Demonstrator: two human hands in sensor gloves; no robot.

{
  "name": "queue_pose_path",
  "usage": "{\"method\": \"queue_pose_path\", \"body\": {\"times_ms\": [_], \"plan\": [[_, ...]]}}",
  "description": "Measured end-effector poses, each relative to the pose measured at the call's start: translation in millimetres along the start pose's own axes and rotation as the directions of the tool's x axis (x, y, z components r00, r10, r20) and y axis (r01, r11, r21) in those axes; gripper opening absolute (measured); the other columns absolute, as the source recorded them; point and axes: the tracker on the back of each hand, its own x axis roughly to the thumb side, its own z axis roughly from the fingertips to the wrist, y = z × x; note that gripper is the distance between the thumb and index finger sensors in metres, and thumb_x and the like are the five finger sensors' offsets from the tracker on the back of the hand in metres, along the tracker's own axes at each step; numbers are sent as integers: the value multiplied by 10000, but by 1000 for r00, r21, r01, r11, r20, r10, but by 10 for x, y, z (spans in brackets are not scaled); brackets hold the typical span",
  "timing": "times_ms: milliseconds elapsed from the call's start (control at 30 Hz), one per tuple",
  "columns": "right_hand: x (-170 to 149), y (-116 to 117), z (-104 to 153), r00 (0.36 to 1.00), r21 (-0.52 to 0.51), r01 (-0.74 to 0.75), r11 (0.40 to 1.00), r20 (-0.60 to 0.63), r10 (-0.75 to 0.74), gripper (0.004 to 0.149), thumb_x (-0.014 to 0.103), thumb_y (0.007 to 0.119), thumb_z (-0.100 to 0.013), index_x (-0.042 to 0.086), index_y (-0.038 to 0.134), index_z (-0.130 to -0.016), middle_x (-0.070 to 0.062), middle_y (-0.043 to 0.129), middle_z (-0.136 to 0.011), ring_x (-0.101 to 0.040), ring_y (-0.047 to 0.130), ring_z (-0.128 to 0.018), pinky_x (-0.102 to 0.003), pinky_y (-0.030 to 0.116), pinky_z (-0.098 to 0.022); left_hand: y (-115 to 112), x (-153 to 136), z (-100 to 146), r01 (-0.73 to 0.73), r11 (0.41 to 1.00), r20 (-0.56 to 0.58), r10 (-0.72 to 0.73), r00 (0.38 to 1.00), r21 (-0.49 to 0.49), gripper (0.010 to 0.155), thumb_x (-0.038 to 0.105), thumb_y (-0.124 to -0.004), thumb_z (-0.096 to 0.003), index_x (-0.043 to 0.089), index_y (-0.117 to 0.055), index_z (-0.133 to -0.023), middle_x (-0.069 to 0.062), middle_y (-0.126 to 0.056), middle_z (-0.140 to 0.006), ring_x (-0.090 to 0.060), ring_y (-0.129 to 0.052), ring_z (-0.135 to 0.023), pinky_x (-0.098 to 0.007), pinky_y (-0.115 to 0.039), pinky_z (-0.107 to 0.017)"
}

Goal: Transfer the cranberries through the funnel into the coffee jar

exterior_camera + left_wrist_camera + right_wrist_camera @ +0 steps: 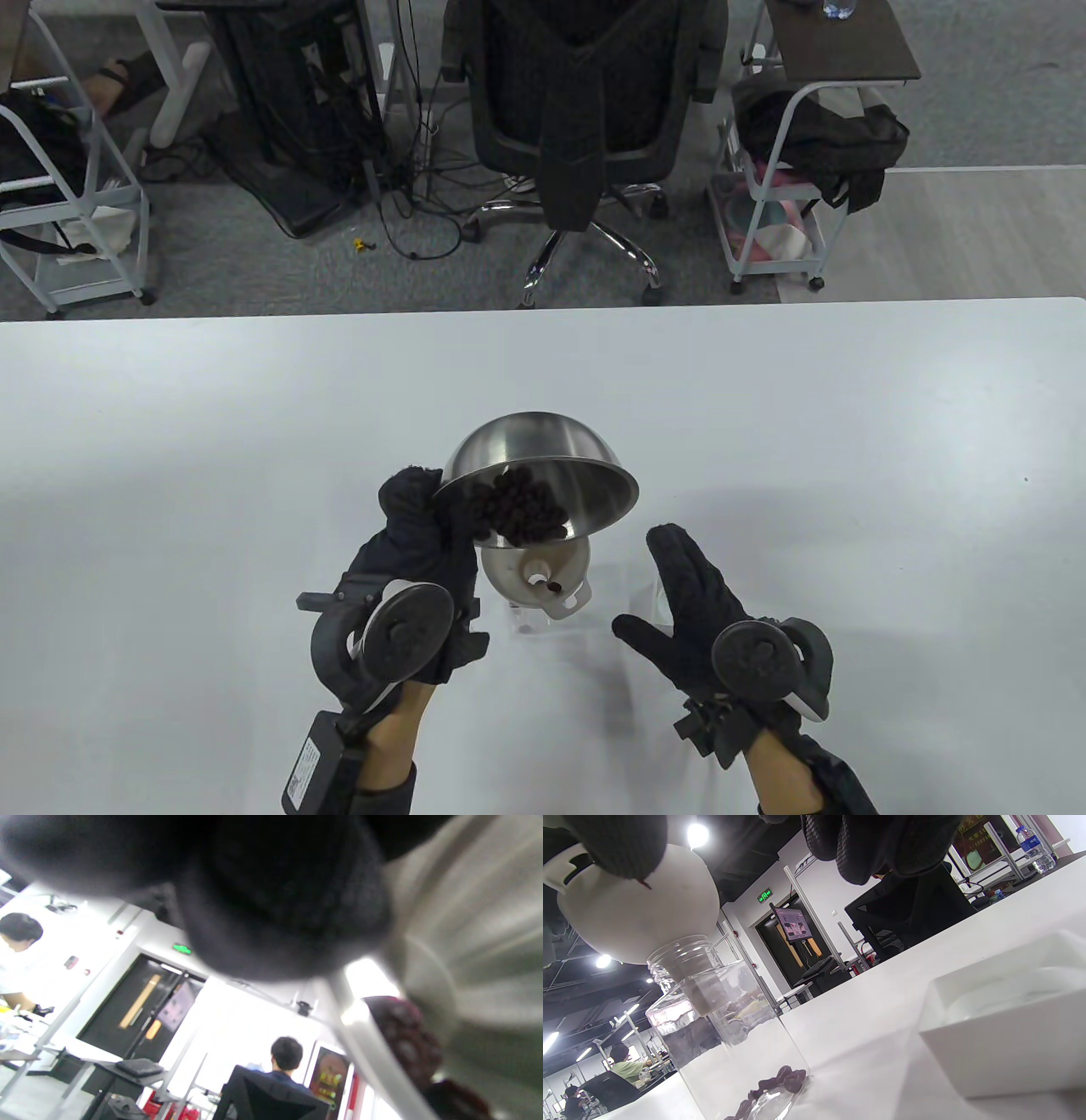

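Your left hand (424, 543) grips the tilted bowl (543, 463); right hand (704, 603) open, holding nothing; pour cranberries (522, 509) slowly so the funnel (543, 577) never clogs; steady the jar (725, 1035).

Left wrist cam is mostly blocked up top by the dark gloved fingers (288, 895), super blurry and close. On the right is the steel bowl (471, 955), its pale rim cutting diagonally down the frame, with a few dark red cranberries (407, 1043) sitting right against the rim. Behind all that it's just the room: a black double door (140, 1005) with a green sign above it, someone seated facing away (286, 1056), and another person (17, 942) at the far left edge.
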Motion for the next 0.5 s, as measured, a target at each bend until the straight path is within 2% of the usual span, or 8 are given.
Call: {"method": "queue_pose_path", "body": {"times_ms": [500], "plan": [[-3, 4, 0, 1000, 3, -1, 1000, -1, 1, 916, 701, 689, -543, 248, 214, -1182, -192, 409, -1237, -433, 647, -1095, -580, 642, -744, 7, 21, 1, 34, 999, 20, -35, 999, 16, 273, 271, -721, -666, 73, -611, -819, -44, -999, -660, -4, -1057, -58, -237, -935, -87]]}}
